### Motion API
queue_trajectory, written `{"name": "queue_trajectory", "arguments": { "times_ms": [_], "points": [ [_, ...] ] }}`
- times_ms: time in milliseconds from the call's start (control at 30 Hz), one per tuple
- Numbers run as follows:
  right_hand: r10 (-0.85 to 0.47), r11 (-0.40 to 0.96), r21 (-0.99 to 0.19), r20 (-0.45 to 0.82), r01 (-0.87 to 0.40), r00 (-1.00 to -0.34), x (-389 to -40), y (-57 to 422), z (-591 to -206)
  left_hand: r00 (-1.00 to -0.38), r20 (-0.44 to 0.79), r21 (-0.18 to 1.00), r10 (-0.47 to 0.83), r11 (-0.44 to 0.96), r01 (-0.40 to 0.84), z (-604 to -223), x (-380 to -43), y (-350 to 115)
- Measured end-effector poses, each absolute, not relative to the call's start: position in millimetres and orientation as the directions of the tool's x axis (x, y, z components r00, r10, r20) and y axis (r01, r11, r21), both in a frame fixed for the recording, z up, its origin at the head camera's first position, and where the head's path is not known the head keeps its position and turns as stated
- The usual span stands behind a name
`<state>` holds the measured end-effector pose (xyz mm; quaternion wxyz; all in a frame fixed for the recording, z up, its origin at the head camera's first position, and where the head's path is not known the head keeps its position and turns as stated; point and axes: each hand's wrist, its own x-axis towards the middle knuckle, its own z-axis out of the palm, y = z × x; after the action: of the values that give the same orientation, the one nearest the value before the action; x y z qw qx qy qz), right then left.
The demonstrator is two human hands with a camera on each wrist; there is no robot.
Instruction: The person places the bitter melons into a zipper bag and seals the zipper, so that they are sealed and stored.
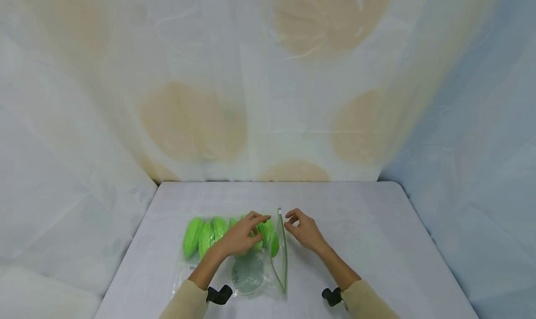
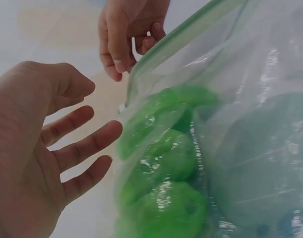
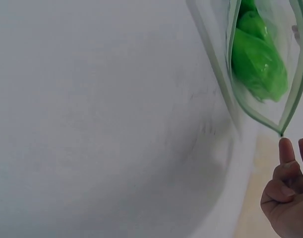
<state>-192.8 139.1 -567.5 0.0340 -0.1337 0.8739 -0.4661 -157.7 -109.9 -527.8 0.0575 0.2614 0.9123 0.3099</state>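
Note:
A clear zip bag [image 1: 283, 268] with a green zip edge lies on the table, its mouth parted toward the right. Several bright green, long rounded pieces [image 1: 192, 237] show through the plastic. Near its front side, a round, pale translucent disc [image 1: 248, 274] also shows. My left hand [image 1: 239, 236] hovers over the bag by the mouth, fingers spread and holding nothing. Just right of the mouth's far corner is my right hand [image 1: 305, 229], fingers loosely bent. In the right wrist view, a fingertip [image 3: 285, 147] is right at the corner of the bag's mouth [image 3: 281, 133].
The bag lies left of the middle on a white table [image 1: 368, 244] with rounded far corners. Pale sheeting with tan round patches [image 1: 194, 123] rises behind it, and more sheeting [image 1: 473, 170] hangs at both sides. Black wrist mounts [image 1: 219, 295] sit at both cuffs.

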Motion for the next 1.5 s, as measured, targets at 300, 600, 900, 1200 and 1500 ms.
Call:
{"name": "queue_trajectory", "arguments": {
  "times_ms": [300,600,900,1200,1500],
  "points": [
    [-0.263,0.537,-0.827,0.021,-0.164,-0.965,-216.4,137.0,-571.5,-0.887,0.045,0.534,0.459,0.74,0.41,-508.6,-195.8,-105.9],
    [-0.286,0.547,-0.823,-0.013,-0.152,-0.958,-234.2,131.4,-578.8,-0.879,-0.112,0.47,0.464,0.804,0.365,-523.6,-229.2,-90.4],
    [-0.331,0.533,-0.83,-0.022,-0.168,-0.943,-241.6,128.6,-578.1,-0.889,-0.112,0.438,0.445,0.825,0.358,-536.8,-238.0,-85.9],
    [-0.387,0.51,-0.837,-0.016,-0.199,-0.922,-247.5,127.9,-580.0,-0.886,-0.111,0.435,0.45,0.824,0.364,-536.5,-246.0,-75.4],
    [-0.416,0.473,-0.853,0.005,-0.221,-0.91,-247.6,125.4,-581.0,-0.906,-0.065,0.437,0.419,0.828,0.352,-541.6,-247.1,-75.0]
  ]
}}
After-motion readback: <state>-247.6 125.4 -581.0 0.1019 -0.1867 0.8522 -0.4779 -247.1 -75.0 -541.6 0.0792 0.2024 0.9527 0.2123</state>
